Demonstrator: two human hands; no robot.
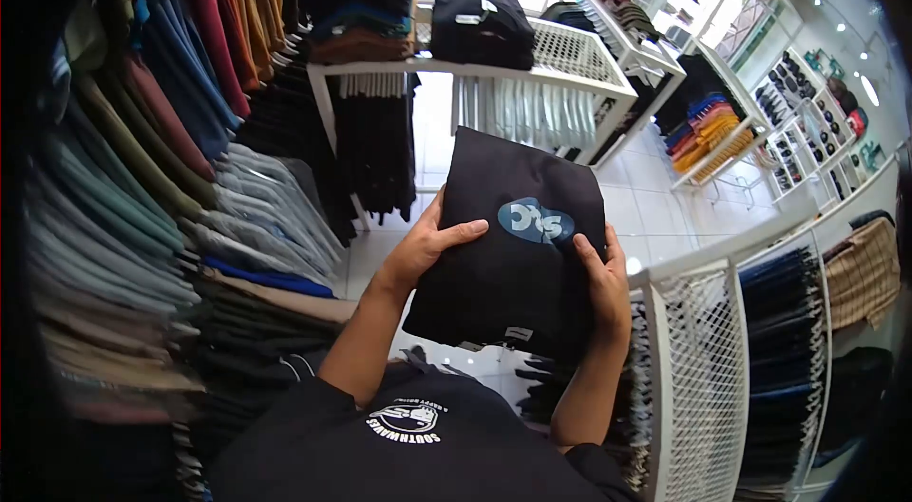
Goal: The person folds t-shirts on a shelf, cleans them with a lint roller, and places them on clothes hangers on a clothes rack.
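Note:
A folded black shirt (503,284) with a blue oval print is held up in front of my chest. Gripping its left edge is my left hand (418,246), thumb on the front and fingers behind the cloth. My right hand (606,284) clasps the right edge the same way, its thumb beside the print. Small pale labels show at the shirt's lower edge. Beyond it, a white rack (465,71) carries a stack of folded black shirts (483,27) and a taller mixed stack (364,3).
Hanging clothes (114,170) crowd the left side. A white mesh panel (701,378) stands at the lower right, beside hanging jeans (784,340). Orange and blue clothes (708,136) sit farther back, near shelves of caps and glasses (807,127).

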